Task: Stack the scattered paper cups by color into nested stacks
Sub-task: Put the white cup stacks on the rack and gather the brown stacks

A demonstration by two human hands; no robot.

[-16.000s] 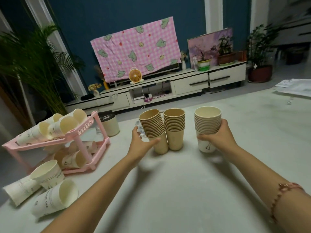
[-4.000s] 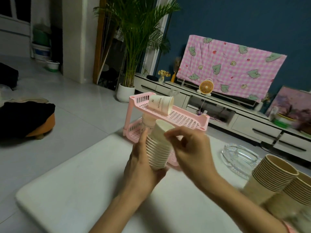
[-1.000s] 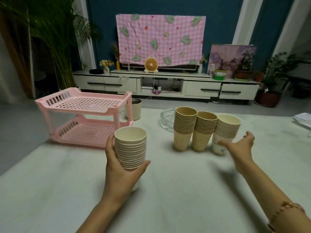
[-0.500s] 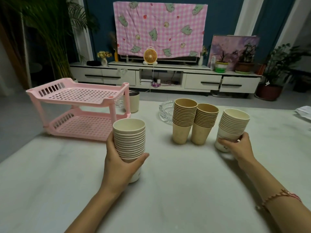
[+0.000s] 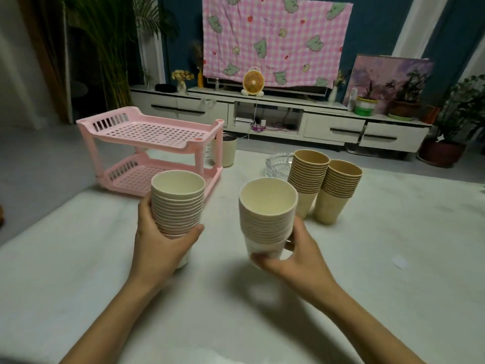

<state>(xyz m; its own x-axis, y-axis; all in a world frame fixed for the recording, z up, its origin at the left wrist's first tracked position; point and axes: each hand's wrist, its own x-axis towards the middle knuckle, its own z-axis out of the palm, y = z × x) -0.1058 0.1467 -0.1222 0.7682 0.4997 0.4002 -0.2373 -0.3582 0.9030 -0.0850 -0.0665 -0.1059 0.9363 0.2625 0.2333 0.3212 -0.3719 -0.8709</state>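
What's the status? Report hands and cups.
Left hand grips left white stack. Right hand grips right white stack. Brown stacks stand behind; nothing between the held two.

Near the table's (image 5: 393, 258) middle, the left hand (image 5: 160, 248) held the left stack (image 5: 178, 203) and the right hand (image 5: 296, 256) held the right stack (image 5: 267, 214), side by side and apart. Behind the right stack two more stacks (image 5: 308, 177) (image 5: 339, 190) stood on the table, just beside each other. A dish (image 5: 278, 164) lay behind them to the left. The rack (image 5: 147, 132) stood on the table behind the left stack, with a tin (image 5: 225, 153) behind its right end. Beyond the table a cabinet (image 5: 328, 124) ran along the wall, a fan (image 5: 252, 81) on top.
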